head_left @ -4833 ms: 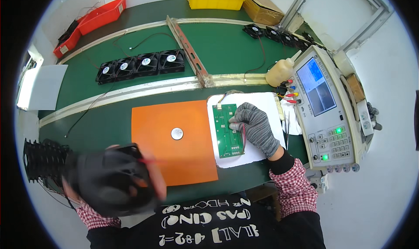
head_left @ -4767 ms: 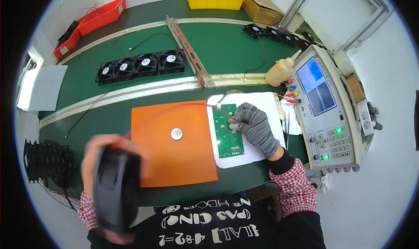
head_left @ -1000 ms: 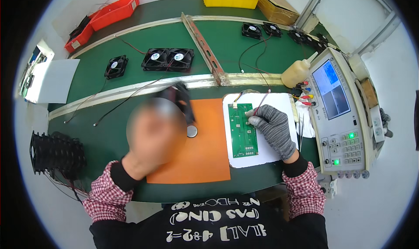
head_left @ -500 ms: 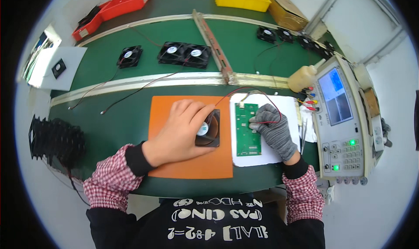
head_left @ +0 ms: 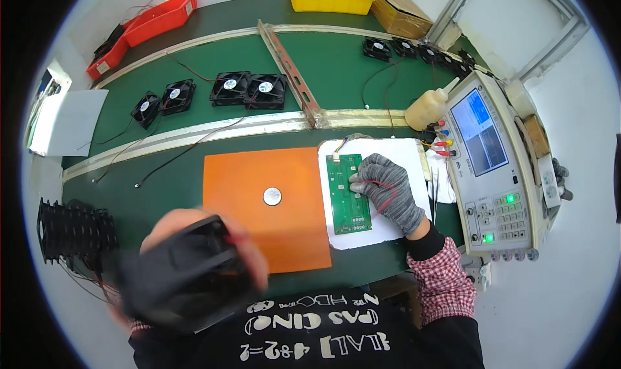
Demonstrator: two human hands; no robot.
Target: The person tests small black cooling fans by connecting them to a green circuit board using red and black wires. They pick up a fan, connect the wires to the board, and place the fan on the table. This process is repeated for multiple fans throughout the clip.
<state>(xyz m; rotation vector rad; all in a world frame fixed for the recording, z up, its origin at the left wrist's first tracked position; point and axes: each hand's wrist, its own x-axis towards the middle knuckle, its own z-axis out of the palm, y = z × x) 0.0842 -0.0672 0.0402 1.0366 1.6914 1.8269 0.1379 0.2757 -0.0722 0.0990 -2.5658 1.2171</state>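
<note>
At the lower left, my bare left hand (head_left: 174, 223) is raised close to the camera, gripping a black cooling fan (head_left: 194, 269); both are smeared by motion. A bit of red wire shows near the fan's edge. My right hand (head_left: 390, 191), in a grey knitted glove, rests over a green circuit board (head_left: 343, 194), its fingers pinched together at the board's middle. A thin red wire (head_left: 388, 186) loops across the glove to those fingertips, which hide its end. Beneath the board lies a white pad (head_left: 404, 152). An orange mat (head_left: 259, 168) with a round silver disc (head_left: 272, 196) is beside it.
Several black fans (head_left: 265, 92) with trailing wires lie on the green shelf behind a pale raised strip (head_left: 226, 122). A fan stack (head_left: 74, 230) stands left. Right are a glue bottle (head_left: 427, 109), tweezers (head_left: 436, 184) and a test instrument (head_left: 495, 168) with a lit screen.
My left hand has left the orange mat with a fan and come up toward the camera, uncovering the silver disc. A second fan now lies beside the far-left one. My right hand stays on the board.
</note>
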